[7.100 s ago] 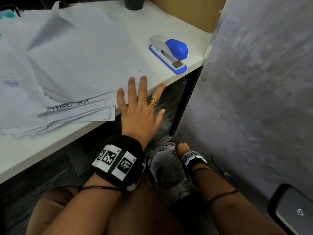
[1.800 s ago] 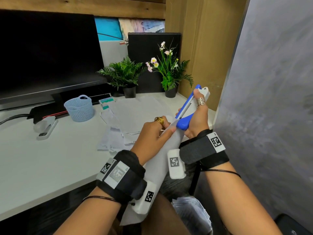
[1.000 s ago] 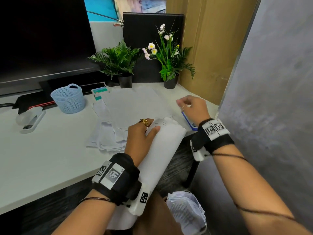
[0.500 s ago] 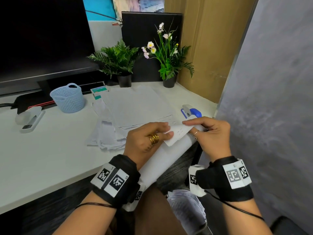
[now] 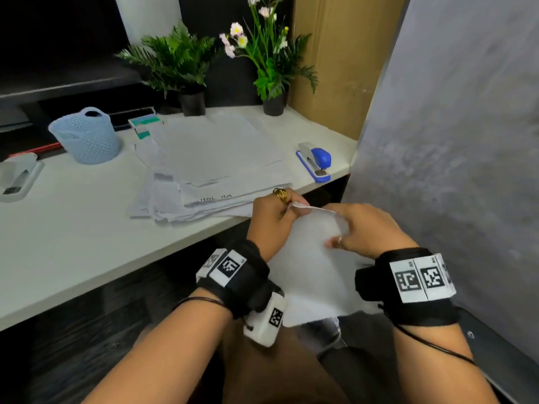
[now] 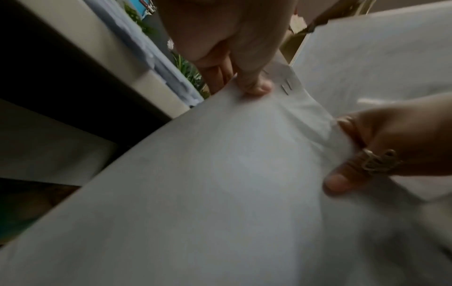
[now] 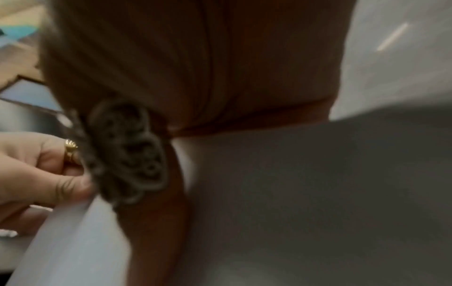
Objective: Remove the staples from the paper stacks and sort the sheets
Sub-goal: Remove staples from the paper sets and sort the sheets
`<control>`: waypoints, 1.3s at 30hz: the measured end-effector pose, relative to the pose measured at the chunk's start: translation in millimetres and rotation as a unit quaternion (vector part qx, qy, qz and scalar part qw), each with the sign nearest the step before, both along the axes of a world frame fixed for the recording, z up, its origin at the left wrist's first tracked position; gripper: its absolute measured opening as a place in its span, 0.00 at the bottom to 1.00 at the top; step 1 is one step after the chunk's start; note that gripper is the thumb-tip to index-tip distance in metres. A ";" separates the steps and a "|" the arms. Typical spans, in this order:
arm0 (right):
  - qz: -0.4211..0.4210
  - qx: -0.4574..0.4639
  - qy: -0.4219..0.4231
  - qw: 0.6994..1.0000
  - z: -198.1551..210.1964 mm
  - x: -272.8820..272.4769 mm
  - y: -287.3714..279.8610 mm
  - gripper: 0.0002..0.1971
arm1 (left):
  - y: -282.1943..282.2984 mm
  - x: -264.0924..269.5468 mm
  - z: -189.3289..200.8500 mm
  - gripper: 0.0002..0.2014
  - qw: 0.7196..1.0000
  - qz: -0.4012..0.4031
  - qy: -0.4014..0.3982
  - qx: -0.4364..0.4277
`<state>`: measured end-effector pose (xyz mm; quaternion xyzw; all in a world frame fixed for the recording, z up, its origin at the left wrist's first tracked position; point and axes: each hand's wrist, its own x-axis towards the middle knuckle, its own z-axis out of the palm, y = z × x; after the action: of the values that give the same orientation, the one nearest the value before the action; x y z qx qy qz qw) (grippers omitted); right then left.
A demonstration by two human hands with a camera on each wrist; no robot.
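I hold a white stapled paper stack (image 5: 309,266) in front of my lap, below the desk edge. My left hand (image 5: 287,207) pinches its top left corner, thumb on top. In the left wrist view two staples (image 6: 286,88) sit in that corner just beside my left thumb (image 6: 254,87). My right hand (image 5: 341,231) grips the stack's upper right edge with curled fingers, and its ringed finger (image 6: 376,162) shows there too. A blue stapler (image 5: 316,161) lies on the desk (image 5: 87,243) to the right of a pile of loose sheets (image 5: 215,167).
A pale blue basket (image 5: 87,135) and a white stapler (image 5: 17,176) stand on the desk's left. Two potted plants (image 5: 180,68) line the back, before a dark monitor. A grey partition (image 5: 452,141) walls the right side. Crumpled paper (image 5: 323,330) lies below the stack.
My right hand set the blue stapler on the desk and came back to the stack. Both hands now hold the stack, spread wider and a little lower than half a second ago.
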<state>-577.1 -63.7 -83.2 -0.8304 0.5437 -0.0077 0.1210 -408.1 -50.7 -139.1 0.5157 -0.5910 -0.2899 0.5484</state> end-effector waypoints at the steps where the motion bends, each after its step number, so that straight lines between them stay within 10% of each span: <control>1: -0.010 0.030 0.037 0.999 -5.2 -6.8 -0.5 0.24 | -2.1 -2.0 -7.3 0.10 1.000 -0.002 -0.022 0.001; 9: -0.102 0.078 -0.074 0.989 -88.1 -45.6 -2.6 0.24 | -2.0 0.9 -64.4 0.08 0.978 -0.091 -0.182 0.039; 14: -0.170 0.024 0.010 0.985 -110.9 -48.7 -4.2 0.15 | 6.1 3.2 -81.4 0.05 0.958 -0.116 -0.252 0.075; 18: -0.221 0.039 -0.134 0.965 -116.8 -41.3 -7.8 0.20 | 5.2 -0.1 -88.8 0.06 0.955 -0.121 -0.244 0.113; 21: -0.291 0.071 -0.321 0.898 -118.7 -31.7 -7.2 0.23 | 8.7 -15.4 -97.1 0.03 0.950 -0.159 -0.240 0.120; 25: -0.359 0.277 -0.579 0.677 -114.7 -17.5 -5.5 0.12 | 9.4 -33.0 -109.3 0.05 0.946 -0.192 -0.230 0.123; 27: -0.343 0.337 -0.591 0.647 -116.8 -13.9 -4.1 0.12 | 8.5 -36.0 -112.0 0.08 0.933 -0.196 -0.260 0.151; 29: -0.318 0.316 -0.548 0.706 -127.2 -12.2 -3.3 0.09 | 6.9 -35.0 -116.4 0.09 0.923 -0.198 -0.280 0.173; 33: -0.234 0.117 -0.206 0.943 -153.2 -25.4 -7.8 0.19 | 8.4 -23.2 -106.6 0.18 0.907 -0.220 -0.303 0.195; 36: -0.189 0.091 -0.051 0.976 -165.4 -34.0 -14.8 0.17 | 2.9 -12.1 -70.3 0.15 0.923 -0.073 -0.377 0.003; 39: -0.142 0.106 0.028 0.984 -180.3 -27.7 -25.5 0.13 | -13.4 -6.8 -43.7 0.23 0.846 0.129 -0.503 -0.126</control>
<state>-604.8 -89.2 -263.5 -0.7271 0.6571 0.0561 0.1910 -414.9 -64.1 -182.8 0.5890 -0.7453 0.1589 0.2688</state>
